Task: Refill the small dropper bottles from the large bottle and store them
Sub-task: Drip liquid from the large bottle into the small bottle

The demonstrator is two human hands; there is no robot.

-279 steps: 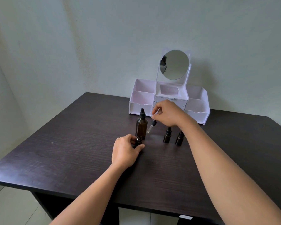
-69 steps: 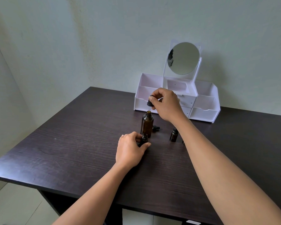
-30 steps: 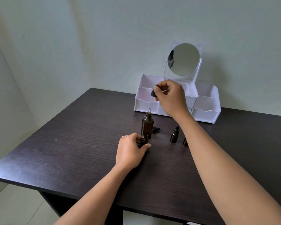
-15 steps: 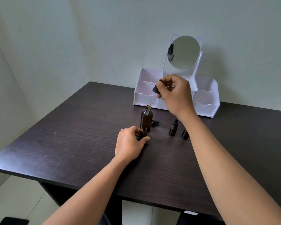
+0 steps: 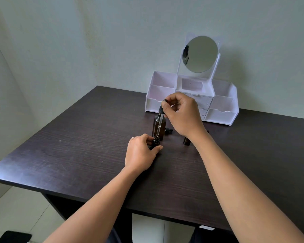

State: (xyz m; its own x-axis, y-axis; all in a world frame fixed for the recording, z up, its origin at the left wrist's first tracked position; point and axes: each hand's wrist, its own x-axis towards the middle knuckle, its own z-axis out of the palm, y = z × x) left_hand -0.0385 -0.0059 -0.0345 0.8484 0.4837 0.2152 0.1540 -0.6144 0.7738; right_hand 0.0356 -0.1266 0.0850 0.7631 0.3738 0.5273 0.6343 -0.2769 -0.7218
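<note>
Near the middle of the frame the right hand [image 5: 182,115] pinches the black rubber bulb of a dropper [image 5: 159,123] between thumb and forefinger, the other fingers curled loosely. The dropper's long axis runs nearly upright, leaning slightly so the bulb sits higher and a little to the right; its thin clear glass tube points down, the tip at the open mouth of a small dropper bottle [image 5: 155,141]. Whether the tube holds liquid is too fine to make out.

The left hand [image 5: 140,152] rests on the table [image 5: 77,155] just below, thumb and fingers closed around that small dark bottle, which stands upright and is mostly covered by the hand; only its neck and shoulder show.

Directly behind stands the large bottle [image 5: 158,126], brown glass, round, upright and uncapped, partly crossed by the dropper tube. A small black cap [image 5: 168,130] lies on its side just right of it. Further right another small bottle [image 5: 187,141] stands upright, its top hidden by the right wrist.

The table is dark brown with a visible wood grain. At its far edge, in the upper right of the frame, sits a white organiser [image 5: 221,109] with open compartments and small drawers, carrying a round mirror [image 5: 200,54].
</note>
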